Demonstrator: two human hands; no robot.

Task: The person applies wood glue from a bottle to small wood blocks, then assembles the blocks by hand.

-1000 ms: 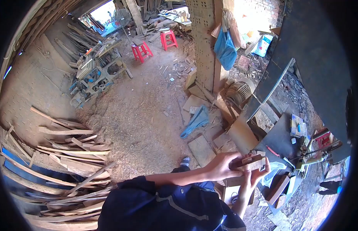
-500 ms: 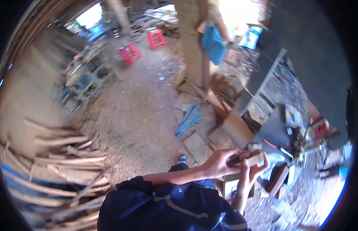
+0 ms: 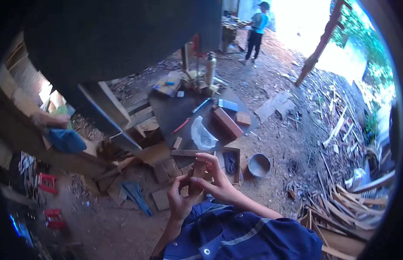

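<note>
Gripping a small wood block (image 3: 198, 171) with both hands in front of the chest: left hand (image 3: 180, 201) clenched around its lower end, right hand (image 3: 216, 184) fingers (image 3: 209, 160) wrapped over the upper part. Block upright, held above the sawdust floor, not touching the desk (image 3: 175, 113). Desk beyond carries a plastic bag (image 3: 202, 135), a long reddish block (image 3: 226, 122), a red pencil (image 3: 181, 125). Metal bowl (image 3: 259, 165) on the ground to the right. Another person (image 3: 257, 29) stands well apart near the doorway.

A brown block (image 3: 198, 173) against a navy shirt (image 3: 245, 236) striped grey. Red stools (image 3: 48, 183) sit left. The desk (image 3: 175, 110) is dark.
</note>
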